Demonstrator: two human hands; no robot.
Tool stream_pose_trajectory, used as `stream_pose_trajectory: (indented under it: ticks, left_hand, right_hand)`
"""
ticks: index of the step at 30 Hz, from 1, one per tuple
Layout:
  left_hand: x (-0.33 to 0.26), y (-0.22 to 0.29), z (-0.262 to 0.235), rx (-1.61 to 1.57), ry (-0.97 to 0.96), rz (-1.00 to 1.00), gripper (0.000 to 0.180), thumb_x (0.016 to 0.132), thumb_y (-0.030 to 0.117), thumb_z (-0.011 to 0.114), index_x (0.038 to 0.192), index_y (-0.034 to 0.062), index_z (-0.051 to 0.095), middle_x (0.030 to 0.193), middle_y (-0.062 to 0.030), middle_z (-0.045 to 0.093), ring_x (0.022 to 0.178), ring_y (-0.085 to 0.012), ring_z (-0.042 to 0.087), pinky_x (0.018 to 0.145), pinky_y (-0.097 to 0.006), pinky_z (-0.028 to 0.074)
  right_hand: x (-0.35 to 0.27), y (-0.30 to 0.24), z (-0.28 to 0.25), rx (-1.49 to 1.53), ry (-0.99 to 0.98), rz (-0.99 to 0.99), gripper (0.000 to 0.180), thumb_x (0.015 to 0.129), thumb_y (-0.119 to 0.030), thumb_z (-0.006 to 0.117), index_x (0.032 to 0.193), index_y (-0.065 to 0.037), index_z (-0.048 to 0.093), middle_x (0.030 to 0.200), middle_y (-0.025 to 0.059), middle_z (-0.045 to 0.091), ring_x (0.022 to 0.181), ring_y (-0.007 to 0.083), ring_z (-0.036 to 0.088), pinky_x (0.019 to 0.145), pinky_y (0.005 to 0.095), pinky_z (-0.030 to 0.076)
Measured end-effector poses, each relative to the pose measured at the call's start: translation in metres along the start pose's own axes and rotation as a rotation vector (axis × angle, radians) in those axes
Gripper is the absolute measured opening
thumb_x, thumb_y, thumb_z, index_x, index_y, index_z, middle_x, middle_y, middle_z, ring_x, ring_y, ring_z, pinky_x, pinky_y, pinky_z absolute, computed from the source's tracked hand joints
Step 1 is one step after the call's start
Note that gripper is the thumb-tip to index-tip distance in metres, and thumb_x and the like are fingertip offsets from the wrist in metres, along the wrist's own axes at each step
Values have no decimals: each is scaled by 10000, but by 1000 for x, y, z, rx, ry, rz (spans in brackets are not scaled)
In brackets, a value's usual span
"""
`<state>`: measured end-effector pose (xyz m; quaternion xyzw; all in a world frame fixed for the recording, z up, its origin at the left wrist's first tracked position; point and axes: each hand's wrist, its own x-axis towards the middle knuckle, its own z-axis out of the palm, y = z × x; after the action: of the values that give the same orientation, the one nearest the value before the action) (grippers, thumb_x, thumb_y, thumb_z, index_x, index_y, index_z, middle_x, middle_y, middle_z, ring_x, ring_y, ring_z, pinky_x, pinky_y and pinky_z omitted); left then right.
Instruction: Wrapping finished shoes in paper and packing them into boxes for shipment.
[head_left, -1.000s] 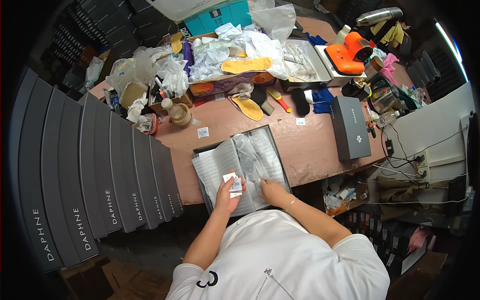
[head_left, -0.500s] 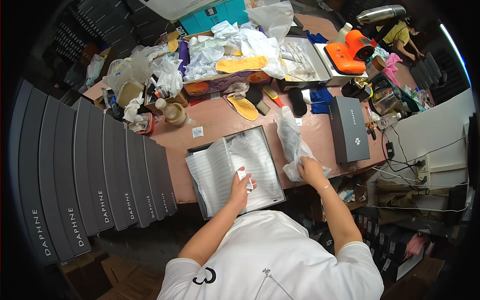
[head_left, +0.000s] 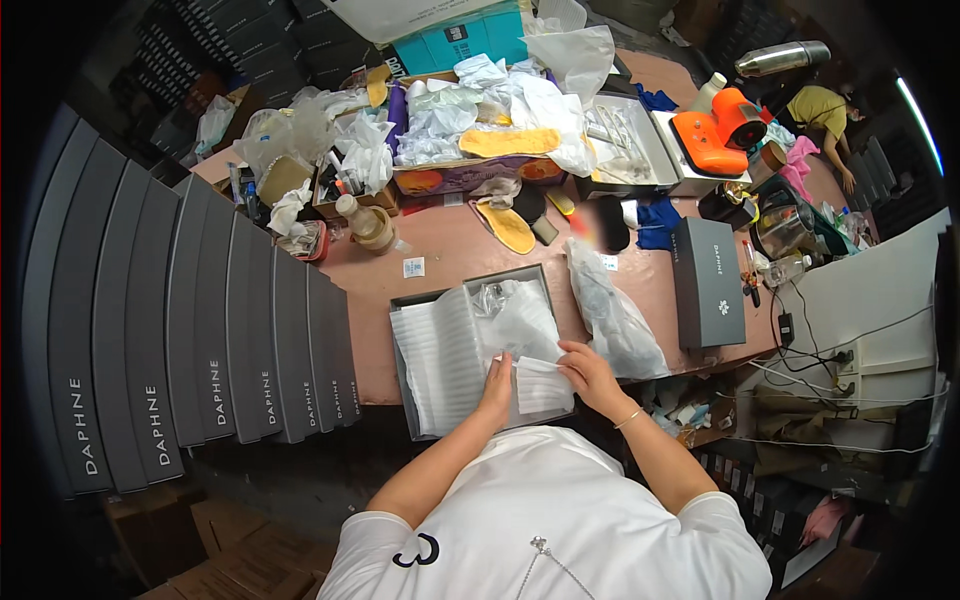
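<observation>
Above pink tabletop (head_left: pixel 365 315), the right hand (head_left: pixel 594 380) pinches a white sheet (head_left: pixel 542 388).

Fisheye worn on my head, left one of a side-by-side pair. Looks steeply down and ahead; upright, unmirrored, so frame left is my left. My white shirt (head_left: pixel 545 500) fills the lower middle, close to the lens. Forearms (head_left: pixel 437 465) reach up the frame; left hand (head_left: pixel 494 388) and right hand (head_left: pixel 594 380) sit just below and right of centre. Table (head_left: pixel 455 250) seen from above, stretching toward the top. Grey boxes (head_left: pixel 140 320) bow along the left rim; a person (head_left: pixel 822 108) shows small and far off, upper right. Corners go black.
</observation>
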<state>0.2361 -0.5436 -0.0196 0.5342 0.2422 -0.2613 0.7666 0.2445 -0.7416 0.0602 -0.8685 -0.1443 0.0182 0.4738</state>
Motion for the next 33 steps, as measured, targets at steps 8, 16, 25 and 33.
stream_pose_trajectory:
  ticks: [8,16,25,33]
  left_hand:
    - [-30,6,-5,156,-38,19,753,962,354,502,1476,-50,126,1550,-197,163,1428,-268,188,1146,-353,169]
    - [-33,6,-64,634,172,375,567,892,231,602,1346,-53,416,1307,-242,482,1210,-336,493,1032,-388,376]
    - [-5,51,-51,954,187,530,253,782,171,572,861,-70,585,888,-260,591,833,-435,569,774,-464,466]
    - [-17,37,-18,-141,-73,218,592,903,278,545,1387,5,340,1277,-162,497,1146,-245,511,955,-326,418]
  right_hand:
    - [-39,30,-33,864,442,507,151,951,-110,541,1066,-30,596,1076,61,627,902,123,595,778,274,498]
    - [-63,-47,-51,760,-613,776,278,951,-158,549,1184,-7,574,1067,100,644,917,169,621,811,314,520]
    - [4,21,4,-60,-67,431,785,851,-265,679,1434,61,266,1411,298,376,1321,316,397,1074,361,324]
    - [18,-6,-17,537,-31,391,848,812,-145,646,1494,-20,158,1436,189,362,1318,261,371,1073,335,311]
